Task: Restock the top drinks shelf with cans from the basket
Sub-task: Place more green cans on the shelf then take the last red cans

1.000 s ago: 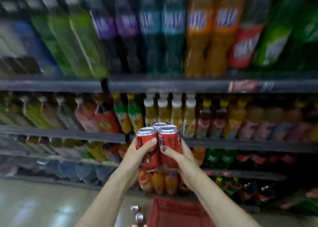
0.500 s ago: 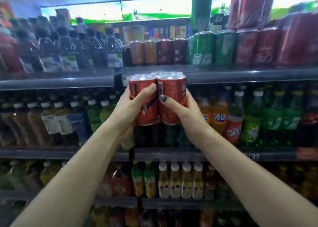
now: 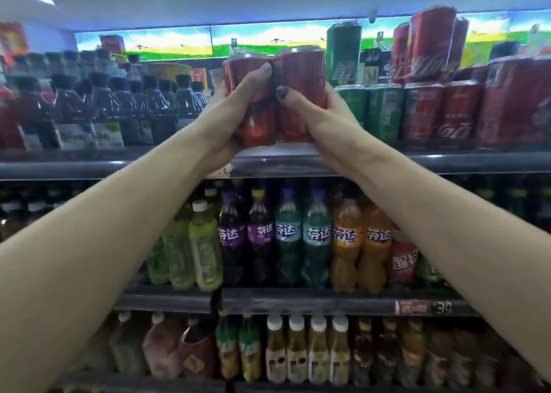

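A cluster of red cans (image 3: 301, 73) is held between both hands, raised in front of the top shelf (image 3: 283, 163), their bottoms just above its front edge. My left hand (image 3: 238, 106) wraps the left can, thumb across its front. My right hand (image 3: 325, 115) grips the right can, thumb with dark nail polish on its face. A third can behind them is mostly hidden. The cans sit in a gap between dark bottles on the left and green cans on the right. The basket is out of view.
Dark bottles (image 3: 113, 106) fill the top shelf's left side. Green cans (image 3: 384, 109) and red cans (image 3: 453, 109) stand right of the gap, with more stacked on top (image 3: 429, 43). Lower shelves hold coloured soda bottles (image 3: 316, 237) and small juice bottles (image 3: 307, 351).
Both hands have lifted the cans from waist height above the basket up to the top shelf level. My view has tilted upward with them.
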Available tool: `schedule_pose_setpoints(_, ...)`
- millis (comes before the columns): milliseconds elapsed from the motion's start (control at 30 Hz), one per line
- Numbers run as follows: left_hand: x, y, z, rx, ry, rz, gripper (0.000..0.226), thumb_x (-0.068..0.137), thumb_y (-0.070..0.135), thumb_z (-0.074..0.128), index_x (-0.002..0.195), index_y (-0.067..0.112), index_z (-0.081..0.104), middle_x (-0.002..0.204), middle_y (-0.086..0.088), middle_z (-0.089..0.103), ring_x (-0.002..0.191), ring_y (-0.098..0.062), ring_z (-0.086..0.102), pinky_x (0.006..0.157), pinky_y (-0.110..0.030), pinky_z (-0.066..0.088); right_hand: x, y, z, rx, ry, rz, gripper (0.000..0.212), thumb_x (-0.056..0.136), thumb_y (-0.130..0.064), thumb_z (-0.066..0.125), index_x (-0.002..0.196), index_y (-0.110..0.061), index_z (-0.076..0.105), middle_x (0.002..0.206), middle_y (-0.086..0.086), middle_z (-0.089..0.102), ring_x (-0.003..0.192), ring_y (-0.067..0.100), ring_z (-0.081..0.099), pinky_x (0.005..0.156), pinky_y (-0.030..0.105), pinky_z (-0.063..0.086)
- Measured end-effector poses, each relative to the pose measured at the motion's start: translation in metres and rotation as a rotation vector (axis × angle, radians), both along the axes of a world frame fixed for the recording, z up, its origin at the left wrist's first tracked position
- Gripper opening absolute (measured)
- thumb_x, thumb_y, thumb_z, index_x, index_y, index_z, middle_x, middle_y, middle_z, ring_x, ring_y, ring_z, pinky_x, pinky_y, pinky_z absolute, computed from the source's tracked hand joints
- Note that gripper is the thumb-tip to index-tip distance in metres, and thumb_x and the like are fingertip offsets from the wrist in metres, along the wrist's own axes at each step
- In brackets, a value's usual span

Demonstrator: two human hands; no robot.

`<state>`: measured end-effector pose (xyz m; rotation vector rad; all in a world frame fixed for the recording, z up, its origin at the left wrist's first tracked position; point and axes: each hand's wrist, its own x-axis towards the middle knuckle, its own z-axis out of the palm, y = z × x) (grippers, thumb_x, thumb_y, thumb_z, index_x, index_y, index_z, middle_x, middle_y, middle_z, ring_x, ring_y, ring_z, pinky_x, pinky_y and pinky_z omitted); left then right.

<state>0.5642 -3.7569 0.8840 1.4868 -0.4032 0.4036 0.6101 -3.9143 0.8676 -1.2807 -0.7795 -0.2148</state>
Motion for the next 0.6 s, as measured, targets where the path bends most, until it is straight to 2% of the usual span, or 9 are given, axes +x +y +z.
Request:
schedule_pose_setpoints(100, 0.019, 0.005, 0.010, -0.036, 0.011, 0.008, 0.064, 0.092, 0.047, 0.072, 0.144, 0.012, 0.057, 0.130, -0.019, 0.071, 0.116, -0.039, 0.071, 0.095, -0.063, 0.057, 0.021, 0.005, 0.014, -0.031, 0.015, 0.056, 0.067, 0.077, -0.036, 0.084, 0.133, -0.010, 0.058, 0.122, 0.016, 0.072, 0.112, 0.033, 0.071, 0.097, 0.054, 0.056)
schedule_pose_setpoints(233, 0.048, 0.022, 0.016, -0.037, 0.041, -0.035, 0.064, 0.095, 0.051, 0.069, 0.145, 0.013, 0.057, 0.132, -0.017, 0.071, 0.118, -0.036, 0.071, 0.097, -0.058, 0.058, 0.047, 0.018, 0.025, -0.074, 0.024, 0.087, 0.064, 0.082, -0.030, 0.083, 0.134, -0.003, 0.058, 0.123, 0.021, 0.071, 0.112, 0.038, 0.070, 0.097, 0.056, 0.056)
schedule_pose_setpoints(333, 0.071, 0.038, 0.017, -0.031, 0.073, -0.087, 0.066, 0.093, 0.054, 0.068, 0.145, 0.014, 0.058, 0.134, -0.017, 0.070, 0.120, -0.037, 0.070, 0.099, -0.058, 0.056, 0.062, 0.026, 0.028, -0.108, 0.059, 0.075, 0.060, 0.082, -0.027, 0.083, 0.132, -0.004, 0.060, 0.119, 0.019, 0.073, 0.109, 0.035, 0.072, 0.095, 0.052, 0.057)
schedule_pose_setpoints(433, 0.094, 0.050, 0.019, -0.001, 0.115, -0.100, 0.073, 0.086, 0.059, 0.074, 0.143, 0.017, 0.060, 0.132, -0.017, 0.071, 0.119, -0.037, 0.070, 0.103, -0.058, 0.054, 0.074, 0.032, 0.030, -0.150, 0.087, 0.065, 0.049, 0.090, -0.022, 0.078, 0.132, -0.005, 0.061, 0.120, 0.018, 0.073, 0.108, 0.033, 0.072, 0.087, 0.044, 0.060)
schedule_pose_setpoints(533, 0.116, 0.055, 0.016, 0.000, 0.115, -0.095, 0.059, 0.095, 0.054, 0.067, 0.140, 0.015, 0.064, 0.126, -0.016, 0.074, 0.114, -0.034, 0.073, 0.099, -0.055, 0.058, 0.086, 0.038, 0.027, -0.180, 0.123, 0.023, 0.044, 0.094, -0.024, 0.073, 0.134, -0.008, 0.061, 0.120, 0.015, 0.074, 0.109, 0.031, 0.072, 0.091, 0.044, 0.059)
schedule_pose_setpoints(600, 0.128, 0.056, 0.013, -0.009, 0.138, -0.103, 0.054, 0.098, 0.051, 0.066, 0.138, 0.014, 0.065, 0.123, -0.016, 0.075, 0.112, -0.034, 0.074, 0.097, -0.054, 0.059, 0.092, 0.040, 0.025, -0.227, 0.163, -0.032, 0.044, 0.095, -0.027, 0.072, 0.134, -0.008, 0.061, 0.118, 0.013, 0.075, 0.107, 0.028, 0.074, 0.086, 0.038, 0.061)
